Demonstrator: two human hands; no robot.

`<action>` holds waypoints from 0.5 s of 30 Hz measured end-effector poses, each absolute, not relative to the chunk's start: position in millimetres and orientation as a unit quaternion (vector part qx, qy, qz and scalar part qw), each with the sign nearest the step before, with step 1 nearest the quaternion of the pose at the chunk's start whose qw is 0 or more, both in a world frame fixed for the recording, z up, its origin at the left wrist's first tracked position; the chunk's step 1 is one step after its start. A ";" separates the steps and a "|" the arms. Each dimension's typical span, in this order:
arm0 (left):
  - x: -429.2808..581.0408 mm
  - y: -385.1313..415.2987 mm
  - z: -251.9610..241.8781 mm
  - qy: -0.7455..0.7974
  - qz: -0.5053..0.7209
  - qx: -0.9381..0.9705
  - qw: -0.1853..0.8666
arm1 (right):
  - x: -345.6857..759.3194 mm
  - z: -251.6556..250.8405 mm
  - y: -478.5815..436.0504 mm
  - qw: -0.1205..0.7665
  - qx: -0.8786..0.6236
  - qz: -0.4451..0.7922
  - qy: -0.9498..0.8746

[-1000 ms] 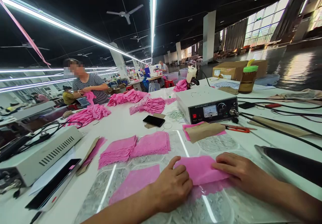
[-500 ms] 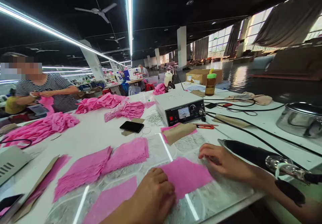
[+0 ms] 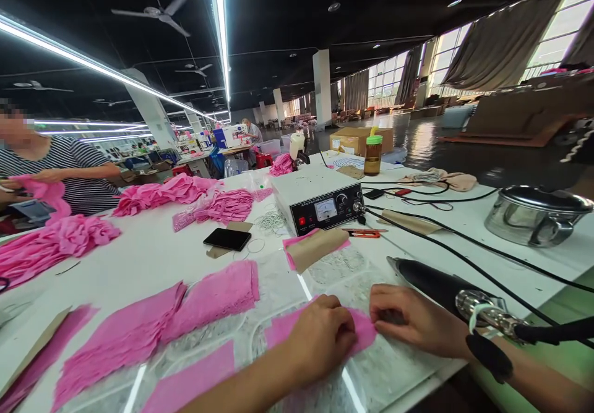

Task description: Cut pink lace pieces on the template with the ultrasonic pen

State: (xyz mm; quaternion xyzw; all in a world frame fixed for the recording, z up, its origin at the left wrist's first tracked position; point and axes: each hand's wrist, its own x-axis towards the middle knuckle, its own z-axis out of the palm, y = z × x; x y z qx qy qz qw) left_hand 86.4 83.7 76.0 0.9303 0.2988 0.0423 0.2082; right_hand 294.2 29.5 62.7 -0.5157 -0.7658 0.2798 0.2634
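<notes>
white worktop (image 3: 162, 246) under a dark ceiling (image 3: 278, 5). pink cloth (image 3: 365, 332) lying beneath the left hand (image 3: 326, 336) and reaching rightward to the right hand (image 3: 401, 317). left: curled down over the cloth, pressing or gripping, cannot tell which. right: fingertips drawn close at the cloth's end, pinching or merely touching, cannot tell. could crease or skew the thin cloth by tugging unevenly; could jog the black pointed tool (image 3: 431, 280) with the right forearm, being so near. hidden under the left hand: middle of the cloth. uncountable: its layers. cut off at left: striped co-worker (image 3: 86, 169).
</notes>
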 end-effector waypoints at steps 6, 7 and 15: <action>87.3 81.2 76.8 0.328 0.045 0.917 0.225 | 295.8 62.7 31.3 0.277 -0.511 0.299 -0.757; 87.7 81.1 77.2 0.331 0.046 0.915 0.228 | 295.9 64.0 31.4 0.276 -0.512 0.300 -0.756; 89.9 80.5 80.7 0.341 0.040 0.910 0.231 | 291.0 71.0 27.3 0.238 -0.522 0.272 -0.772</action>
